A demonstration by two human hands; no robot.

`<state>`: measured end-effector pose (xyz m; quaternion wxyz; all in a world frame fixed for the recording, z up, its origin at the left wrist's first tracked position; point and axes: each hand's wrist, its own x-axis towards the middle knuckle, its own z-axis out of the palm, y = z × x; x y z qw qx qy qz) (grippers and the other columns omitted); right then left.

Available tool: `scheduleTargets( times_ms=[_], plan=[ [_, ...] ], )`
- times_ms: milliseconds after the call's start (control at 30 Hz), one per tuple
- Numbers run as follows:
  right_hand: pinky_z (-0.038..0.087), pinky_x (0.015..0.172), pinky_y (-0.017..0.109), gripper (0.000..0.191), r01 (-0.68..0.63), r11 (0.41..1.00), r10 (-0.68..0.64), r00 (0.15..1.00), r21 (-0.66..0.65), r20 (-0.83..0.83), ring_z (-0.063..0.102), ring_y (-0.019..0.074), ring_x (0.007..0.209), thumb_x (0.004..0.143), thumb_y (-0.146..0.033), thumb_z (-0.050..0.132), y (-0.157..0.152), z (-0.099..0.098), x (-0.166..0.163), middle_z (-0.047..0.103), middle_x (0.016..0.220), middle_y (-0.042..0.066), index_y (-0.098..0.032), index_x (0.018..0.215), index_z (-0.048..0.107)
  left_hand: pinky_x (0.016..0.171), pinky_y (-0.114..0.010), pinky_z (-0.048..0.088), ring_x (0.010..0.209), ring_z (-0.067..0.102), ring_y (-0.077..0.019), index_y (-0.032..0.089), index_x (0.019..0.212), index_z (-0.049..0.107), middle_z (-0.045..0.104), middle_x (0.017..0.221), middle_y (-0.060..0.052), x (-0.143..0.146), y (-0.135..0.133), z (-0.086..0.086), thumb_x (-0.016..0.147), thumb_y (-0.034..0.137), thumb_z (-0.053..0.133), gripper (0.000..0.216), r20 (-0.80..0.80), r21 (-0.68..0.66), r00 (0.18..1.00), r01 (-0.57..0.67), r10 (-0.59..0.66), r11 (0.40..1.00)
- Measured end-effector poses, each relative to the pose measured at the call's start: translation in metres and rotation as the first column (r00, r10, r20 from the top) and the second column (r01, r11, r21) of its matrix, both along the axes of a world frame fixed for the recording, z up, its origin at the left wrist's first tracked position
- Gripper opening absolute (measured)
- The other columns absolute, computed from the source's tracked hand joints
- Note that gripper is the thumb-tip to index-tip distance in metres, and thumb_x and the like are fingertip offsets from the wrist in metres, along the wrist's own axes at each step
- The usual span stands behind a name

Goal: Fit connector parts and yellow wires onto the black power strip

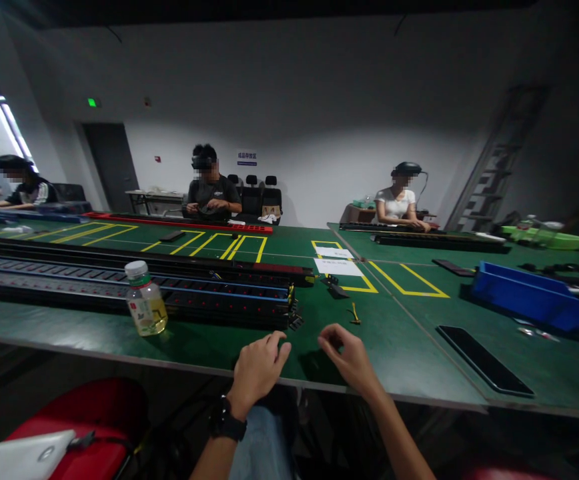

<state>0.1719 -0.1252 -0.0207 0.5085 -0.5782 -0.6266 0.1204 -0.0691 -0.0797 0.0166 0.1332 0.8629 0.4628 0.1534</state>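
My left hand (259,370) hovers at the near edge of the green table (209,343), fingers curled loosely with nothing visible in them; a black watch sits on its wrist. My right hand (347,353) is beside it, thumb and forefinger bent toward each other in a pinch, and whether they hold anything I cannot make out. Just beyond the hands lie long black power strips (134,290), ending near my left fingertips. A small yellow piece (354,313) lies on the table past my right hand.
A drink bottle (144,300) stands left of the hands. A blue bin (529,297) and a flat black panel (484,360) lie to the right. White papers (337,267) sit in yellow-taped zones. Three other people sit at the far side. A red stool (84,417) carries a white device.
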Motion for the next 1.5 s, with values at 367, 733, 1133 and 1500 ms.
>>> scheduleTargets(
  times_ms=[367,733,1133,1500],
  plan=[
    [0.043,0.063,0.024,0.009,-0.227,0.974,0.227,0.974,0.009,-0.011,0.056,0.0137,0.067,0.088,-0.026,0.064,0.023,-0.001,-0.064,0.063,0.074,-0.003,-0.022,0.083,0.058,0.082,-0.029,0.046,0.105,0.075,-0.0202,0.027,0.106,0.065,0.079,0.111,-0.002,-0.004,0.005,-0.001,0.114,0.036,0.029,0.037,-0.029,-0.013,1.000,0.003,-0.003,1.000],
    [0.048,0.067,0.026,0.016,-0.245,0.969,0.245,0.965,-0.011,0.094,0.060,0.0141,0.070,0.091,-0.029,0.067,0.016,0.006,-0.043,0.066,0.094,0.001,-0.022,0.105,0.062,0.076,-0.027,0.044,0.097,0.075,-0.0206,0.028,0.104,0.067,0.080,0.099,0.000,-0.005,0.009,-0.003,0.111,0.037,0.040,0.029,0.087,-0.074,0.996,-0.031,0.037,0.997],
    [0.041,0.063,0.031,0.023,0.132,0.989,-0.107,0.953,-0.071,0.282,0.058,0.0197,0.065,0.096,-0.032,0.054,0.013,-0.022,-0.006,0.061,0.074,-0.001,-0.023,0.114,0.065,0.070,-0.025,0.039,0.087,0.073,-0.0170,0.028,0.099,0.069,0.079,0.093,0.003,-0.008,0.017,-0.006,0.108,0.039,0.044,0.029,0.193,-0.166,0.980,-0.012,0.044,0.986],
    [0.034,0.065,0.030,0.021,0.187,0.974,-0.125,0.915,-0.130,0.383,0.058,0.0189,0.066,0.098,-0.029,0.049,0.010,-0.020,-0.008,0.063,0.074,0.001,-0.021,0.103,0.068,0.068,-0.026,0.038,0.077,0.068,-0.0166,0.025,0.097,0.071,0.077,0.084,0.002,-0.011,0.028,-0.019,0.101,0.042,0.050,0.027,0.353,-0.247,0.935,0.057,0.035,0.967]
  ],
)
